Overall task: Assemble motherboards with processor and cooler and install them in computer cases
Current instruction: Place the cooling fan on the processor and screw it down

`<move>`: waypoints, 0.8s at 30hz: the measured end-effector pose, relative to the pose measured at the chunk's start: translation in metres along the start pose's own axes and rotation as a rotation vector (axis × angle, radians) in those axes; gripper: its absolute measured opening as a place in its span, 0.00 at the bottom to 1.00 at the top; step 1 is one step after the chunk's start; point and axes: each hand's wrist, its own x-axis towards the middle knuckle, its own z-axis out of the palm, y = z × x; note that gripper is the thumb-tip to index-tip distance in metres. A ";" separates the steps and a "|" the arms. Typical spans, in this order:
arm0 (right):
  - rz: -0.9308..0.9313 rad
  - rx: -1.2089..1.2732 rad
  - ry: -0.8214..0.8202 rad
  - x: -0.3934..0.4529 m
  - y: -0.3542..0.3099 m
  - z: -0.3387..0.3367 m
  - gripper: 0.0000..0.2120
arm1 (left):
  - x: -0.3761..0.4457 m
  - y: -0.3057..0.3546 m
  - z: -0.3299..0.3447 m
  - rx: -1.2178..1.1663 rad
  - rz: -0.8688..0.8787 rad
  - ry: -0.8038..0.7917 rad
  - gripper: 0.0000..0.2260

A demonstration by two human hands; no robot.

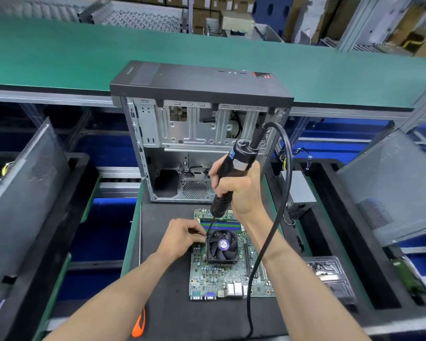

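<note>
On the black mat in front of me lies the green motherboard, flat, with its port row toward me and the blue and green memory slots at the far edge. The fan cooler sits on it. My right hand is wrapped around the black electric screwdriver, held upright and tilted, its thin bit reaching down to the cooler's far-left corner. Its cable loops past my right forearm. My left hand pinches at that same corner, fingertips right beside the bit; what they hold is too small to tell. Just beyond the board stands the open computer case, bare metal inside. An orange tool lies near my left arm.
</note>
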 end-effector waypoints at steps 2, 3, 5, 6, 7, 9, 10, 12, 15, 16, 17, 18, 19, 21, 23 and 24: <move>0.009 -0.001 0.000 0.001 0.003 0.000 0.14 | 0.001 -0.001 0.000 0.004 -0.013 0.005 0.12; 0.011 0.002 0.000 0.001 0.004 0.001 0.14 | 0.001 -0.002 0.000 0.003 -0.016 0.009 0.12; 0.003 0.006 -0.005 0.000 0.006 0.002 0.14 | 0.001 -0.005 0.001 0.005 -0.013 0.018 0.13; -0.003 0.004 -0.011 0.000 0.007 0.003 0.14 | 0.001 -0.005 0.001 0.005 -0.007 0.021 0.14; -0.009 0.004 -0.019 -0.001 0.007 0.004 0.14 | 0.001 -0.006 0.002 0.001 -0.001 0.023 0.14; -0.010 0.013 -0.055 -0.001 0.008 0.004 0.14 | 0.000 -0.006 0.002 -0.009 -0.001 0.029 0.15; -0.005 0.012 -0.095 -0.001 0.009 0.004 0.14 | 0.000 -0.006 0.001 -0.009 -0.003 0.033 0.15; 0.016 -0.007 -0.200 0.000 0.009 0.005 0.14 | -0.001 -0.008 0.002 -0.003 -0.011 0.032 0.13; 0.034 -0.025 -0.261 0.002 0.010 0.007 0.15 | -0.003 -0.010 0.003 0.011 -0.020 0.036 0.11; 0.035 -0.028 -0.252 0.003 0.010 0.007 0.15 | -0.003 -0.011 0.003 0.015 -0.021 0.035 0.11; 0.035 -0.029 -0.241 0.004 0.011 0.008 0.15 | -0.003 -0.011 0.003 0.018 -0.025 0.034 0.10; 0.035 -0.027 -0.233 0.005 0.011 0.009 0.14 | -0.004 -0.011 0.003 0.019 -0.030 0.035 0.10; 0.034 -0.021 -0.230 0.005 0.012 0.009 0.14 | -0.004 -0.012 0.003 0.021 -0.035 0.037 0.10; 0.035 -0.013 -0.231 0.005 0.012 0.010 0.13 | -0.003 -0.012 0.004 0.028 -0.033 0.045 0.11; 0.039 -0.017 -0.222 0.005 0.010 0.011 0.12 | -0.004 -0.011 0.005 0.042 -0.030 0.049 0.11; 0.040 -0.025 -0.218 0.005 0.010 0.012 0.11 | -0.004 -0.011 0.006 0.044 -0.032 0.052 0.10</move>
